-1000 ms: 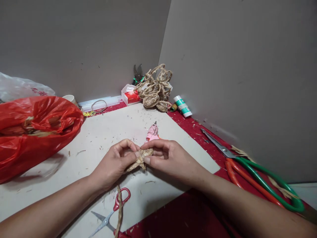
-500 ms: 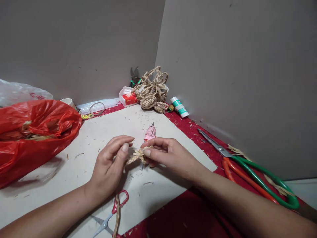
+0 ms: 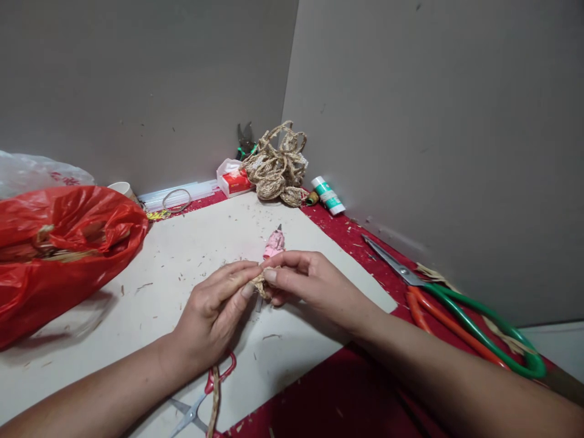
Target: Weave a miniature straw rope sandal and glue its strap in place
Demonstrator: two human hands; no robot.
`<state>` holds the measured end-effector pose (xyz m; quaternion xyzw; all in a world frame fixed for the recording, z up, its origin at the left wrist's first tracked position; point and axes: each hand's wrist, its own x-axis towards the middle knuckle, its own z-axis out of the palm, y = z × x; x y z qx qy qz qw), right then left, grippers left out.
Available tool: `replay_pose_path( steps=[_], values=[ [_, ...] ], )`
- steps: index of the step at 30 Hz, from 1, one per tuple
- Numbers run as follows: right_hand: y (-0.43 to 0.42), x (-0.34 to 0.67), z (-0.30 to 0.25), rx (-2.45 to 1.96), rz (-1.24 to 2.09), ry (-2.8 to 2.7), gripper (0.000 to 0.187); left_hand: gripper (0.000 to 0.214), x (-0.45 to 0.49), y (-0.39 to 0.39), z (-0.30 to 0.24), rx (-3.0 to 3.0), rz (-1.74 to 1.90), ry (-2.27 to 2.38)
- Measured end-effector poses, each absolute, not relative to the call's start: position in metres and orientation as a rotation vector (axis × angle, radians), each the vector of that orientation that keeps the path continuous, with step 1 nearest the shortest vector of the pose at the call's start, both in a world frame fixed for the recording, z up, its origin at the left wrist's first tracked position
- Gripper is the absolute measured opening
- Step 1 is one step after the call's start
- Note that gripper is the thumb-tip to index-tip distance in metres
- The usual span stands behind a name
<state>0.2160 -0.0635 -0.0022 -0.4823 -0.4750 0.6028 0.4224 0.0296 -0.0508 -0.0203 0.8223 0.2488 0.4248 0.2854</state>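
Observation:
Between my two hands is a small bunched piece of braided straw cord, mostly covered by fingers. My left hand pinches its left side, thumb and fingertips closed on it. My right hand grips the other side between thumb and fingers. A strand of the cord hangs below my left wrist, across small red-handled scissors that lie spread on the white sheet. Just beyond my fingers lies a pink hot glue gun, nozzle pointing away, its rear hidden by my hands.
A red plastic bag with straw bulges at the left. Large shears with green and orange handles lie at the right. Behind are a heap of braided cord, pruners, clear glue sticks and a green-white roll.
My left hand has moved right and closed its fingers on the cord piece, where they were spread beside it. My right hand keeps its grip in nearly the same place.

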Motion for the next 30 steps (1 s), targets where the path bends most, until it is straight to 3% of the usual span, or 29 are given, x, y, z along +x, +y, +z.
replay_pose_path(
  steps=[15, 30],
  values=[
    [-0.060, 0.219, -0.007, -1.229, 1.459, -1.253, 0.047, 0.022, 0.033, -0.052, -0.009, 1.479, 0.861, 0.863],
    [-0.061, 0.216, -0.004, -1.233, 1.409, -1.124, 0.047, 0.021, 0.033, -0.050, -0.010, 1.001, 0.933, 0.819]
  ],
)
